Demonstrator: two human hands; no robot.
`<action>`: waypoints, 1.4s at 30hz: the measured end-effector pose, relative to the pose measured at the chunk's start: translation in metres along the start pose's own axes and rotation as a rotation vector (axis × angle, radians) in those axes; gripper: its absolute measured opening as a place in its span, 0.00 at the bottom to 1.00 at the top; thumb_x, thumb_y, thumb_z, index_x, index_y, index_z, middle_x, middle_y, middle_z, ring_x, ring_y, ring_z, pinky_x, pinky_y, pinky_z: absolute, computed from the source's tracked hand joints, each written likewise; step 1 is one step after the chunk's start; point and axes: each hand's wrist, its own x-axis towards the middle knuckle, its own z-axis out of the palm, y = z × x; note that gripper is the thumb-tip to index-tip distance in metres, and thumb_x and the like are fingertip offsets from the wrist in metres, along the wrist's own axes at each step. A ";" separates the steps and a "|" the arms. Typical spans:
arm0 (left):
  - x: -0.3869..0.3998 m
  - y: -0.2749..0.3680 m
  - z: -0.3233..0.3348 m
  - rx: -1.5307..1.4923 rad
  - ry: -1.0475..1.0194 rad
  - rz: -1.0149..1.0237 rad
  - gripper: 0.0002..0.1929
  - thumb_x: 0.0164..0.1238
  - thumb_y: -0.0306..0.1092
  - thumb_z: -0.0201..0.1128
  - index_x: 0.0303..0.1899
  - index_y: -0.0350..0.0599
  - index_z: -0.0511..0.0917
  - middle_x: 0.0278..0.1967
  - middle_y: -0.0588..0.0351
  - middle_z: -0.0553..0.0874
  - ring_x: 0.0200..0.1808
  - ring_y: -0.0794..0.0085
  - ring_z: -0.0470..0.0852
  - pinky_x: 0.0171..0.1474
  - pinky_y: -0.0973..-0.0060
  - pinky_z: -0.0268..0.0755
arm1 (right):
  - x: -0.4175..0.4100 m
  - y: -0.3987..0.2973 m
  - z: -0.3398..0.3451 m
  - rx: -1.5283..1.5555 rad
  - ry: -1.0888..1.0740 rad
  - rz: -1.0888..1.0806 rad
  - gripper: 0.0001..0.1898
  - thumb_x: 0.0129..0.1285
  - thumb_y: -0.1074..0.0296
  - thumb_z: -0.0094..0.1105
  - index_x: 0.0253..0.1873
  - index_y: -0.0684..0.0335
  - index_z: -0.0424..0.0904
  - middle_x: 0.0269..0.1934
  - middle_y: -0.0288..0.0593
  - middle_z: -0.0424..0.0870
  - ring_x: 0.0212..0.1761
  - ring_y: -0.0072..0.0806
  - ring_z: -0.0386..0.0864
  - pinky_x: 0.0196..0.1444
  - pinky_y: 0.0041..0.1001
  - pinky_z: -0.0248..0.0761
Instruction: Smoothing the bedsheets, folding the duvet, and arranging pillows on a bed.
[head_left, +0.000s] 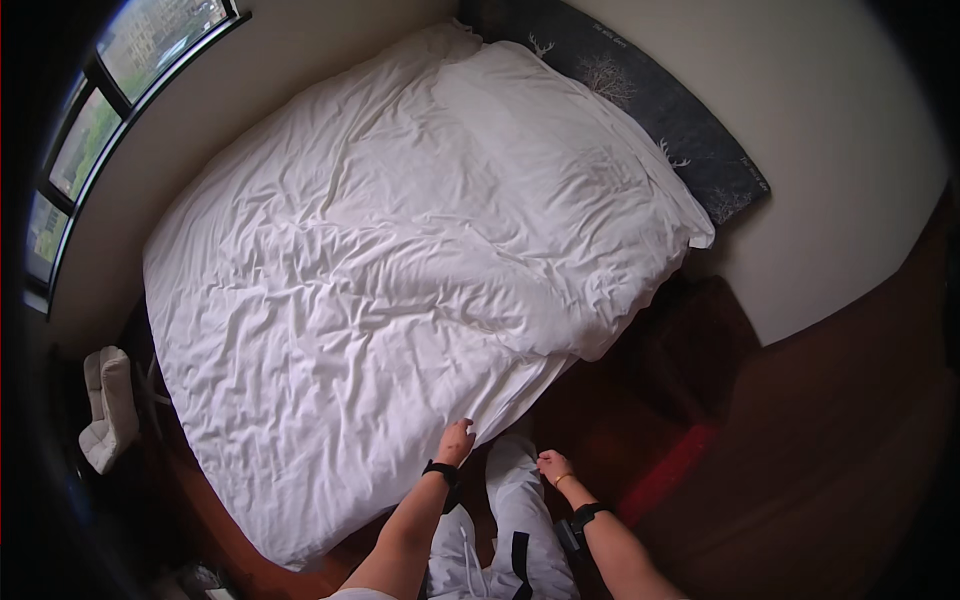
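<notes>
A large white duvet (360, 300) is spread over the bed, wrinkled across its middle and lower half. My left hand (455, 442) is over the duvet's near edge, where loose folds (517, 390) hang down the side. Whether its fingers pinch the cloth cannot be made out. Beside the knee of my white trousers (517, 495), my right hand (553, 465) hangs with its fingers curled, apart from the bedding. No object shows in it. Black bands circle both wrists or forearms, and a thin bracelet (564, 478) is on my right wrist.
A dark headboard (637, 90) with deer and tree prints stands against the far wall. Windows (97, 120) line the left wall. A cream padded chair (110, 409) stands left of the bed. Dark reddish floor (600, 405) lies to the right, with a bright red strip (667, 472).
</notes>
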 end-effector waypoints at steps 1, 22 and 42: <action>0.009 0.018 0.008 0.089 0.022 -0.116 0.19 0.46 0.30 0.58 0.45 0.44 0.71 0.46 0.46 0.73 0.48 0.53 0.71 0.47 0.64 0.66 | 0.017 -0.017 -0.009 0.007 -0.027 -0.017 0.13 0.52 0.65 0.54 0.41 0.64 0.74 0.30 0.41 0.81 0.30 0.26 0.79 0.36 0.24 0.71; 0.032 0.040 0.027 0.052 0.097 0.159 0.09 0.47 0.27 0.49 0.33 0.43 0.74 0.30 0.51 0.79 0.35 0.58 0.76 0.36 0.65 0.68 | 0.126 -0.081 -0.118 0.571 0.271 0.106 0.17 0.51 0.66 0.60 0.44 0.69 0.72 0.33 0.41 0.78 0.32 0.24 0.75 0.36 0.23 0.70; 0.196 0.133 0.039 -0.093 0.009 -0.364 0.14 0.55 0.35 0.49 0.41 0.43 0.75 0.35 0.42 0.79 0.40 0.52 0.77 0.46 0.63 0.68 | 0.327 -0.105 -0.388 -0.565 0.412 -0.045 0.22 0.43 0.60 0.61 0.45 0.58 0.69 0.48 0.46 0.68 0.51 0.42 0.64 0.50 0.36 0.63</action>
